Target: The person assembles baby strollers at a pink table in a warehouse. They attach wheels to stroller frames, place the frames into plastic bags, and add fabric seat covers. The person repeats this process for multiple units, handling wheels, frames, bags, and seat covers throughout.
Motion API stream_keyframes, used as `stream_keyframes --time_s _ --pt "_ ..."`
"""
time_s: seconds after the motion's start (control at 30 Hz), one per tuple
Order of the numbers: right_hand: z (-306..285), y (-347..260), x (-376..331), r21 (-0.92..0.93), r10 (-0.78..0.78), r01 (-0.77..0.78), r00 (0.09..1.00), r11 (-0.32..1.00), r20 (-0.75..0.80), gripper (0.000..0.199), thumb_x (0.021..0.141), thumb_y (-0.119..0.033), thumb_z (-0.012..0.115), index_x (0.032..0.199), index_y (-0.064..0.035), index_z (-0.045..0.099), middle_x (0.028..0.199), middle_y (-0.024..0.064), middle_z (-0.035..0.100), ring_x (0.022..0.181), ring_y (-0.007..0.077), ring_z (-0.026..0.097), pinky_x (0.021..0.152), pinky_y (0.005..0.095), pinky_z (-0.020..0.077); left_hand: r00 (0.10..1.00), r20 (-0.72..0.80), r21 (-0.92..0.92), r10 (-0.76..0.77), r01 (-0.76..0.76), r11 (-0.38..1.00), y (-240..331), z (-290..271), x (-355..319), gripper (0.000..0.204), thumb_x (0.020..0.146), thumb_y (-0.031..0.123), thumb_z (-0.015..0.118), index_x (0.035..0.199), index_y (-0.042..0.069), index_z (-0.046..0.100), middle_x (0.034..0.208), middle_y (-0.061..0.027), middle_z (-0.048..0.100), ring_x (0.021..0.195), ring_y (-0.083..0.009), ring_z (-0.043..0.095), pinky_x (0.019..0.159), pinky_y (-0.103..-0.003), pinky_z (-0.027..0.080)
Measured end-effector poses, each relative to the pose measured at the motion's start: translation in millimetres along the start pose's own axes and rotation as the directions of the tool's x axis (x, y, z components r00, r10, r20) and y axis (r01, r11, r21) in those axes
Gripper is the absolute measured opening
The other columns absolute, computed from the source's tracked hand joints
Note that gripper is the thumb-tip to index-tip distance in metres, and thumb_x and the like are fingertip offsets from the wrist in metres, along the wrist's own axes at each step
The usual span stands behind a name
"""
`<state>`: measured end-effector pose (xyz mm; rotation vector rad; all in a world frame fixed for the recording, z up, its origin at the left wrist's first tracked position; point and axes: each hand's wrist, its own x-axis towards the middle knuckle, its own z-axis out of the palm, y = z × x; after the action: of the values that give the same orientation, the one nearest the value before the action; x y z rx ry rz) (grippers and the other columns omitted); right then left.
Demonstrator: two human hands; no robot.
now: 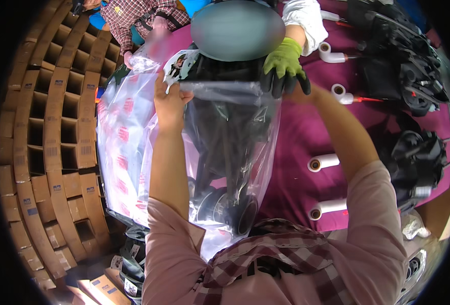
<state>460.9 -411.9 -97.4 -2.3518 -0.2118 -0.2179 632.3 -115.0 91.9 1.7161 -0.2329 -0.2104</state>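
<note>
A clear plastic bag (265, 147) lies around a black folded frame with wheels (227, 147), which looks like a folded stroller. My left hand (170, 104) grips the left side of the bag's far edge, beside a white printed card (182, 65). At the right corner of that edge is my right hand (302, 95); its fingers are hidden behind a co-worker's green and black glove (284, 66). The black thing sticks out of the bag at the far end, under the co-worker's hand.
White film rolls (325, 161) lie on the magenta cloth (298, 195) to the right. Beyond them are black folded frames (413, 152). Printed plastic bags (126, 147) are stacked at left, near cardboard boxes (57, 142). Another person in a checked shirt (128, 20) handles plastic at far left.
</note>
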Motion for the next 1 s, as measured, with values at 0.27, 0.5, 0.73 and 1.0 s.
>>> stream_keyframes --time_s 0.27,0.5,0.73,1.0 --pt "137.8 -47.1 -15.9 0.790 0.852 -0.320 0.233 0.522 -0.469 0.058 0.102 -0.046 0.055 0.130 0.0047 0.055 0.127 0.0256 0.063 0.122 0.0355 0.059 0.102 0.0393 0.0454 0.955 0.292 0.904 -0.056 -0.257 0.343 -16.2 -165.6 -116.0 0.046 0.100 0.028 0.062 0.134 -0.003 0.057 0.122 -0.0228 0.067 0.120 -0.0386 0.061 0.106 -0.043 0.043" --pt "215.8 -231.6 -150.0 0.782 0.585 -0.515 0.531 -0.351 0.613 0.089 0.093 -0.078 0.037 0.140 -0.0034 0.054 0.144 0.0146 0.053 0.134 0.0273 0.045 0.112 0.0484 0.0288 0.877 0.341 0.700 -0.339 0.004 0.714 -37.1 -225.2 -127.7 0.047 0.104 0.031 0.056 0.133 -0.005 0.057 0.118 -0.0182 0.068 0.110 -0.0216 0.064 0.097 -0.031 0.047" --pt "139.3 -320.6 -110.0 0.892 0.615 -0.450 0.689 -0.051 0.383 0.081 0.094 -0.071 0.048 0.136 -0.0022 0.056 0.141 0.0145 0.055 0.132 0.0265 0.048 0.110 0.0490 0.0346 0.862 0.492 0.482 0.122 -0.387 0.786 -22.2 -230.6 -134.9 0.046 0.100 0.029 0.063 0.133 -0.002 0.057 0.128 -0.0231 0.061 0.115 -0.0360 0.061 0.098 -0.039 0.048" --pt "150.4 -311.8 -20.3 0.678 0.936 -0.731 0.288 0.080 0.200 0.051 0.094 -0.050 0.066 0.113 -0.0029 0.070 0.102 0.0081 0.069 0.092 0.0229 0.064 0.082 0.0392 0.0531 0.906 0.382 0.485 0.182 -0.364 0.795 -30.0 -335.0 -194.0 0.042 0.098 0.023 0.066 0.132 0.000 0.059 0.130 -0.0220 0.060 0.124 -0.0365 0.056 0.106 -0.041 0.043"
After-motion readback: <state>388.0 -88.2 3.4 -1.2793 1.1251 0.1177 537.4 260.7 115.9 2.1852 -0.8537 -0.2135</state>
